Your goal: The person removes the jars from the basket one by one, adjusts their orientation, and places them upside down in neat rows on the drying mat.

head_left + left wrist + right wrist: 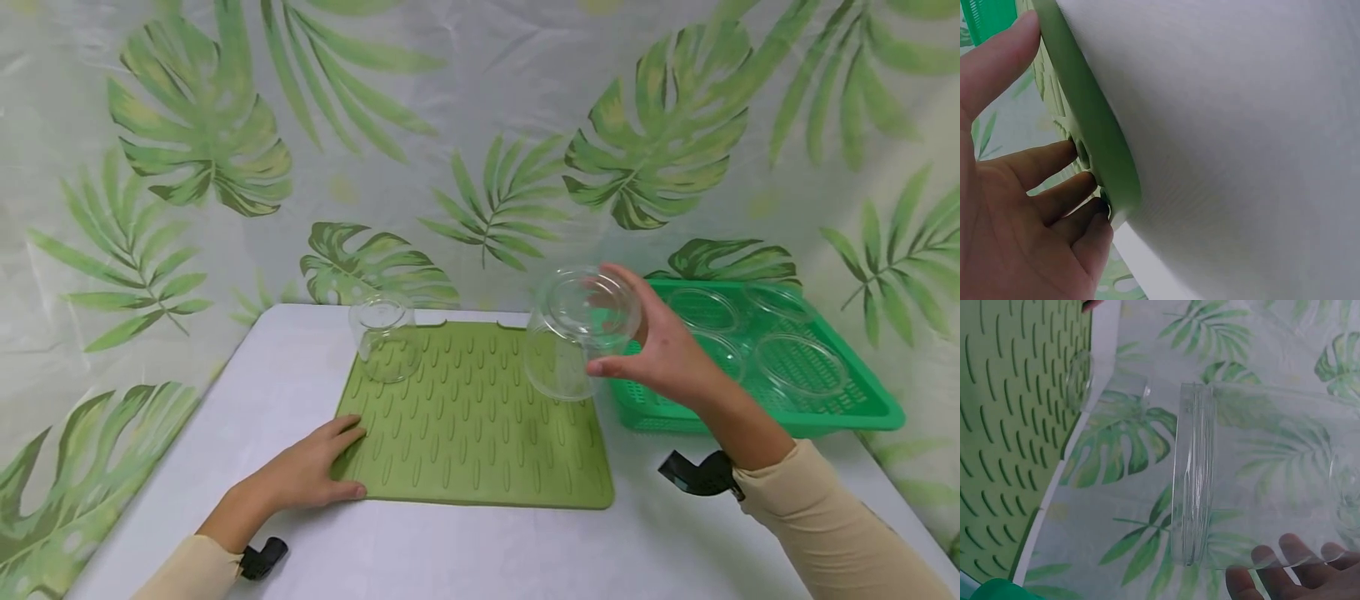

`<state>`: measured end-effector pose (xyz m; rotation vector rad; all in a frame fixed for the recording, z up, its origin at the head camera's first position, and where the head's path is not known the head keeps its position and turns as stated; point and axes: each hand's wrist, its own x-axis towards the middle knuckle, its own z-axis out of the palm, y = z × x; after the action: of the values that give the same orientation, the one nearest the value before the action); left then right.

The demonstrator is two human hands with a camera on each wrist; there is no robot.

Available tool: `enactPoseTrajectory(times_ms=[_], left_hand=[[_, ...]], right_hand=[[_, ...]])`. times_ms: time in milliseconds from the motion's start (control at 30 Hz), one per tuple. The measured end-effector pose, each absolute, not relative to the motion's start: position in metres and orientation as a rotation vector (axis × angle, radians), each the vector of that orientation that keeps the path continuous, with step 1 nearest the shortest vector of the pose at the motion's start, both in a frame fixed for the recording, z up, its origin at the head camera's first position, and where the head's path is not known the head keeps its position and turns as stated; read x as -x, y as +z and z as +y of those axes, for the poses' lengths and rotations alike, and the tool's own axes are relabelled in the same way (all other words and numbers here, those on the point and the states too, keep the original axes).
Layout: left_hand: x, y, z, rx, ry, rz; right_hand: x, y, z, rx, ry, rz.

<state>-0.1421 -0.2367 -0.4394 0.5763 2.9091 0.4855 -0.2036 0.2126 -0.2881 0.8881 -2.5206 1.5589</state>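
The right hand's (663,354) fingers are wrapped round a clear jar (551,354), held above the mat (480,450) toward its right side, ringed end down. A second jar (386,354) stands near the mat's far left corner. The left hand's (311,467) fingers, spread wide, touch the mat's left edge. A light, even hold and a level jar seem best, with the left hand steadying the mat.

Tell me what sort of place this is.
Probably an indoor tabletop workspace, though the room beyond is out of sight: a white table stands before a leaf-patterned sheet, with a green mat and a green basket laid out on it.
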Motion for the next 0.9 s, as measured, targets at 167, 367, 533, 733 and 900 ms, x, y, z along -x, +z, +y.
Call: enactPoseTrajectory(times_ms=[167,367,533,733,900], left_hand=[[0.141,-0.441,-0.237,-0.568,0.491,2.905],[0.142,-0.437,-0.238,-0.580,0.528,2.880],[0.140,-0.435,-0.240,-0.573,0.542,2.858],[0.140,-0.434,-0.240,-0.569,0.549,2.869],[0.141,-0.436,-0.239,-0.541,0.569,2.859]], right_hand=[[0.203,-0.286,0.211,-0.880,1.529,-2.538],[0.205,-0.284,0.210,-0.846,1.489,-2.578],[0.206,-0.285,0.205,-0.818,1.452,-2.619],[0.216,-0.287,0.196,-0.786,1.463,-2.638],[0.225,-0.290,0.186,-0.784,1.503,-2.661]])
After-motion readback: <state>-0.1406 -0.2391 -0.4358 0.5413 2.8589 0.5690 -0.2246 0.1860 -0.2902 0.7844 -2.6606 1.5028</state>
